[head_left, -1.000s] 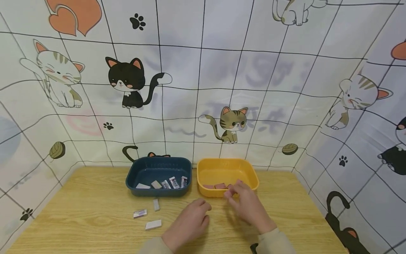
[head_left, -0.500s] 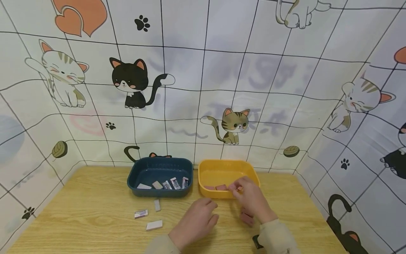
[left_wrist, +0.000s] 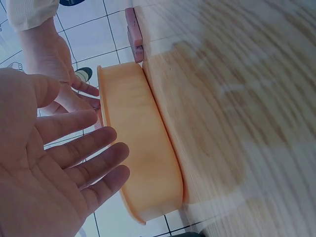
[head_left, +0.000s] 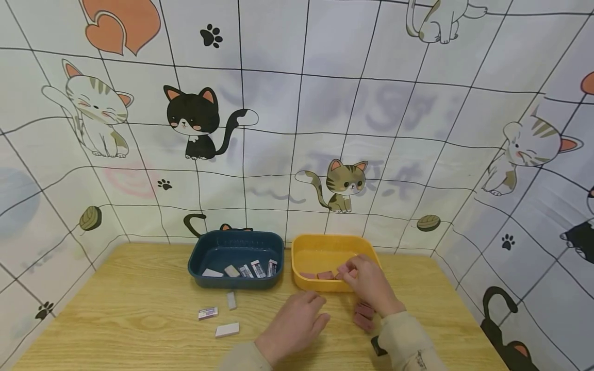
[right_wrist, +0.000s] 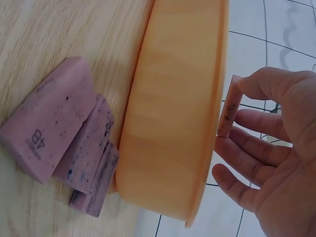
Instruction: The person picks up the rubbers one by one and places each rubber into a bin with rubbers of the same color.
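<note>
Over the front part of the yellow tray, my right hand pinches a pink eraser; the right wrist view shows this eraser between thumb and fingers at the tray's rim. Pink erasers lie inside that tray. Several more pink erasers are on the table below my right hand, one marked 4B. My left hand is above the table in front of the tray, its fingers relaxed and holding nothing, as the left wrist view also shows.
A dark blue tray with several erasers stands left of the yellow one. Three light erasers lie on the table before it. A cat-patterned sheet rises behind. Something black is by the right sleeve.
My right hand has moved slightly up and right over the yellow tray, and the pink erasers beneath it have come into sight. My left hand has shifted a little to the right.
</note>
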`<act>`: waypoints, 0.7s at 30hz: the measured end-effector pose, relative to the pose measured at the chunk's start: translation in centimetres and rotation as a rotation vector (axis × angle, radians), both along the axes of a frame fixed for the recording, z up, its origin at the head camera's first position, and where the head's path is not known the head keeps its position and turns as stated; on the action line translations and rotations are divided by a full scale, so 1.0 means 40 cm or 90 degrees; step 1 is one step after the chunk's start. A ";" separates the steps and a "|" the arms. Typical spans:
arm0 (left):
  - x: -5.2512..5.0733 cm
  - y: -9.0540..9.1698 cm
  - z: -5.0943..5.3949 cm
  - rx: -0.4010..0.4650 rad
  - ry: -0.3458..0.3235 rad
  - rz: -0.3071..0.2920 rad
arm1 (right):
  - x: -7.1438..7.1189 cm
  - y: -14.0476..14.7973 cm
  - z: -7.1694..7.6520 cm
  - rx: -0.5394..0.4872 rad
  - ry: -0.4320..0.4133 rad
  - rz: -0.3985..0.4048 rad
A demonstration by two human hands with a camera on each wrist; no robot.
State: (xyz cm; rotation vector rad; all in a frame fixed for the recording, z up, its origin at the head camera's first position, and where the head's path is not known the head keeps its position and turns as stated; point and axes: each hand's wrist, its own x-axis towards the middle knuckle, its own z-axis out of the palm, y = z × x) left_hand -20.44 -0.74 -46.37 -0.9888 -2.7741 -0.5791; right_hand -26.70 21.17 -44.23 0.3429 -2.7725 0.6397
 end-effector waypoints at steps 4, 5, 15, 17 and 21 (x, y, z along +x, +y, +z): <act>0.001 0.007 -0.004 -0.008 0.006 0.001 | -0.011 0.001 -0.004 -0.002 -0.010 -0.002; 0.002 0.009 -0.003 -0.009 0.008 0.002 | -0.015 0.001 -0.006 -0.002 -0.015 -0.004; 0.011 0.021 -0.002 -0.014 0.035 0.001 | -0.056 0.002 -0.030 -0.003 -0.040 -0.010; 0.012 0.022 -0.004 -0.013 0.042 -0.001 | -0.065 0.003 -0.038 0.002 -0.038 -0.010; 0.012 0.022 -0.003 -0.015 0.041 -0.005 | -0.084 0.002 -0.050 0.004 -0.060 -0.019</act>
